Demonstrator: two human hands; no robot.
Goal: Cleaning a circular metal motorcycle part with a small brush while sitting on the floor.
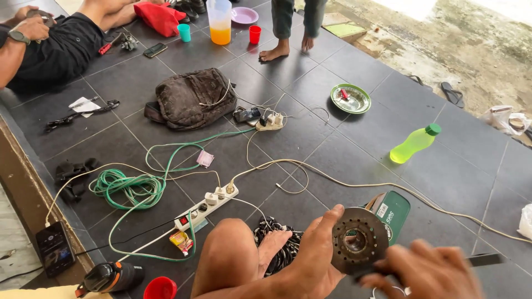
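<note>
— Closest to the lens, what's there?

— Right hand [429, 271], blurred, its grip wrapped around a dark flat tool [482, 258] that touches the lower rim of a round metal disc [359, 239] with a ring of small holes. Left hand [316, 252] holds that disc upright by its left edge, thumb on the face.

— And where does the disc sit?

— Off the ground, above the near edge of the floor [343, 155], just in front of a green tin [394, 213] and beside the person's bent knee [230, 252].

— What about the floor itself?

— Dark grey square tiles with pale joints. A white power strip [206, 207] lies near the knee, a coil of green cable [130, 185] to its left, pale cords looping across the middle. Farther back lie a brown backpack [191, 97], a green plate [351, 98] and a lime bottle [413, 144] on its side.

— The room?

— Open-sided; the tiles end at rough ground at the far right edge. Another person sits at the far left corner, and bare feet stand near a jug of orange drink [220, 22].
</note>
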